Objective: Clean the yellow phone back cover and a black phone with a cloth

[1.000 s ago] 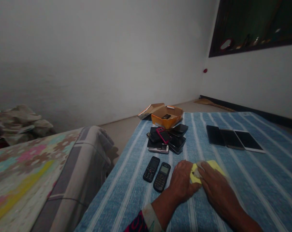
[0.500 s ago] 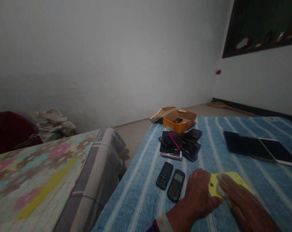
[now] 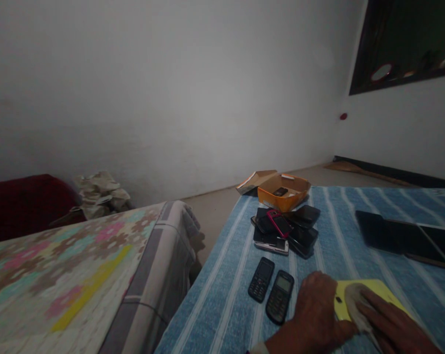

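Yellow device (image 3: 384,290), one piece, lay at 4 o'clock of the view, flat on the blue striped cover (image 3: 215,314). Its end with one dark spot pointed to about 10 o'clock, and its long axis seemed to run from 10 to 4 o'clock, although the two hands covered much of it. The left hand (image 3: 316,305) was closed around this end, with the thumb at the near edge; its fingertips were hidden. The right hand (image 3: 392,319) held one pale cloth (image 3: 352,295) under its fingers, pressed upon the device.

From the device, two keypad phones (image 3: 279,297) lay at 9 o'clock, just beside each other, both with their tops towards 1 o'clock. At 10 o'clock was one pile of phones (image 3: 303,238); I counted at least five, one of them pink-framed, but the overlap hid the exact number. Behind the pile stood one open orange box (image 3: 281,202) with one small phone (image 3: 280,191) inside. Between 1 and 2 o'clock, three dark-screened devices (image 3: 403,238) lay in one row.
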The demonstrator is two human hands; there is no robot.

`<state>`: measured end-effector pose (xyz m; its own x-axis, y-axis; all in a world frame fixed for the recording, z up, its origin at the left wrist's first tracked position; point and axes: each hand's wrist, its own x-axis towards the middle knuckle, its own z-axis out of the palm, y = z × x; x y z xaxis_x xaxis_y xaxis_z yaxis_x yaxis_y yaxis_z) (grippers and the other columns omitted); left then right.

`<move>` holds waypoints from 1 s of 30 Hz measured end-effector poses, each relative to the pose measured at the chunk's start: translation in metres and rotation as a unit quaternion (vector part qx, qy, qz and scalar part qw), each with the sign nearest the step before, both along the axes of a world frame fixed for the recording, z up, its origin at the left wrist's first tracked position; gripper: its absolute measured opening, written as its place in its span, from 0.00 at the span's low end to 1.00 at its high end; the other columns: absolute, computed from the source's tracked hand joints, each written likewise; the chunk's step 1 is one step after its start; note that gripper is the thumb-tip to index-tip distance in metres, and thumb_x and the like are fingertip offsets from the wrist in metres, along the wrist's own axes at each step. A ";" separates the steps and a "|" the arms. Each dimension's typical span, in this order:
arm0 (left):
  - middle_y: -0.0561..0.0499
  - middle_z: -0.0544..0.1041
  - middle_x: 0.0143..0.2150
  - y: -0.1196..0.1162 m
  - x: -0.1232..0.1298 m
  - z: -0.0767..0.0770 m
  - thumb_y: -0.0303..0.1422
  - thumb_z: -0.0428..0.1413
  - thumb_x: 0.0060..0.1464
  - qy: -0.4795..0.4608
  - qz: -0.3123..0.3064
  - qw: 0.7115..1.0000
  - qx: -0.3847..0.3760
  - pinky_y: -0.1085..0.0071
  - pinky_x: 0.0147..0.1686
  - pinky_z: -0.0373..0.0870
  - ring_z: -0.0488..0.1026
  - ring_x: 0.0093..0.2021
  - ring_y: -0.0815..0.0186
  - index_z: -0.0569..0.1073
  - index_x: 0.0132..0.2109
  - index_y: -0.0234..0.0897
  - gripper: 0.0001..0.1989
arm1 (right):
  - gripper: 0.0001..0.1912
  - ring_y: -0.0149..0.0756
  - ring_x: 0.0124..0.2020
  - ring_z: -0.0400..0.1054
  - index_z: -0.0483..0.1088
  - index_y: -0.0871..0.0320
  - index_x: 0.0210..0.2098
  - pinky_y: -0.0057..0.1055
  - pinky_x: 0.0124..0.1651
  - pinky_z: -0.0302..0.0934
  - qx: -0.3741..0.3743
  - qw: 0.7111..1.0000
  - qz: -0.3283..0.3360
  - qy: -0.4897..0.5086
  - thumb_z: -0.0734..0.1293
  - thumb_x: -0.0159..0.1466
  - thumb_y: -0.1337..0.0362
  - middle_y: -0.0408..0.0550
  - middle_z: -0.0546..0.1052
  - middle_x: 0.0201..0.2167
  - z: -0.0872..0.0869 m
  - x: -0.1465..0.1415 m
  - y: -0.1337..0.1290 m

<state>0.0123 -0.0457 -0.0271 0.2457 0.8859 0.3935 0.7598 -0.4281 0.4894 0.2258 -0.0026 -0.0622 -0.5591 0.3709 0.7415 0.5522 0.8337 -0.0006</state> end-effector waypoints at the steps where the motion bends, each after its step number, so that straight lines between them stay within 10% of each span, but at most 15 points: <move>1: 0.42 0.70 0.47 -0.001 0.000 0.001 0.50 0.58 0.51 -0.004 -0.001 1.000 -0.001 0.53 0.49 0.68 0.68 0.48 0.52 0.63 0.50 0.37 0.27 | 0.22 0.46 0.51 0.72 0.69 0.47 0.55 0.42 0.47 0.66 0.008 1.000 -0.016 -0.007 0.59 0.62 0.67 0.50 0.74 0.55 0.002 0.000 0.000; 10: 0.41 0.70 0.48 0.003 -0.001 0.005 0.46 0.62 0.47 -0.011 -0.010 1.000 -0.006 0.49 0.52 0.66 0.67 0.50 0.51 0.64 0.50 0.36 0.28 | 0.22 0.49 0.44 0.71 0.71 0.54 0.49 0.41 0.40 0.63 -0.024 0.988 -0.145 -0.046 0.59 0.57 0.71 0.55 0.77 0.46 0.022 -0.010 -0.025; 30: 0.38 0.69 0.57 0.007 -0.008 0.016 0.39 0.60 0.52 -0.009 -0.026 1.000 0.007 0.45 0.59 0.62 0.65 0.59 0.48 0.62 0.58 0.36 0.29 | 0.25 0.44 0.59 0.66 0.73 0.57 0.52 0.46 0.59 0.62 -0.138 0.987 -0.075 -0.035 0.55 0.62 0.77 0.55 0.73 0.56 0.035 -0.028 -0.027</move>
<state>0.0042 -0.0391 -0.0108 0.2849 0.8660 0.4110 0.7271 -0.4746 0.4960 0.1981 -0.0300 -0.0274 -0.5279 0.6359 0.5630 0.6767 0.7155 -0.1736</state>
